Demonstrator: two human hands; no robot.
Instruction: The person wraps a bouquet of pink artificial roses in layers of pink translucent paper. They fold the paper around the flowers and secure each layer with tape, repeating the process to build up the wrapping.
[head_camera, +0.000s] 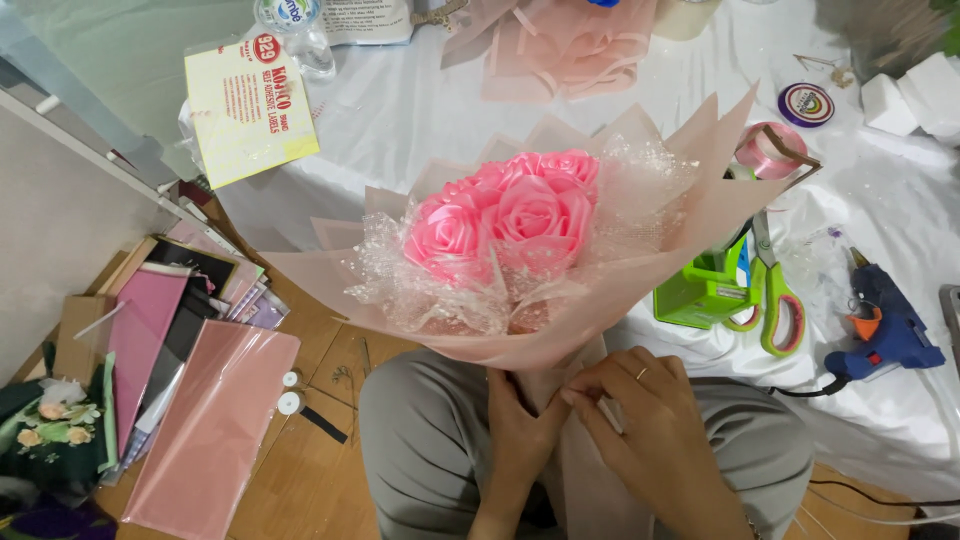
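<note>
Both hands at the bouquet neck: I see left hand gripping the stem, right hand pinching pink wrap | roses already wrapped, no ribbon tied yet | scissors, glue gun to the right

One bouquet, one scissors, one glue gun, two hands.

bouquet centre | scissors right | glue gun far right
</note>
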